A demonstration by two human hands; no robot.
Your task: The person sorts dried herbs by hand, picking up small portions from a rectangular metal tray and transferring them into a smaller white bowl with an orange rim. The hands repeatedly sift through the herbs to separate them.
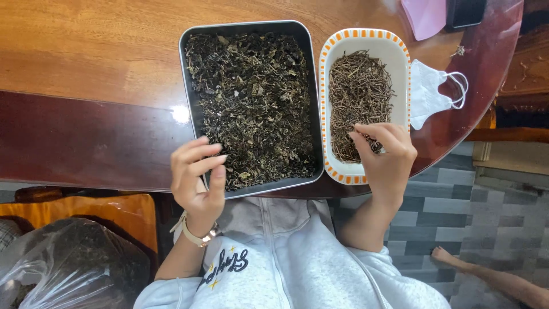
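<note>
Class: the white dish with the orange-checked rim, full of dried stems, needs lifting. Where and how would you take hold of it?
Probably by the two long sides of the white dish, one grip each. The far right side is bare; the right hand covers the near end, and the metal tray crowds its left side, so come from above.

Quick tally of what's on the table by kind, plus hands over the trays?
Metal tray of dried leaves: 1
White dish with orange-checked rim holding dried stems: 1
White face mask: 1
Pink item at the table edge: 1
Dark item beside it: 1
Hands: 2, left hand at the tray, right hand over the dish
Total: 7
</note>
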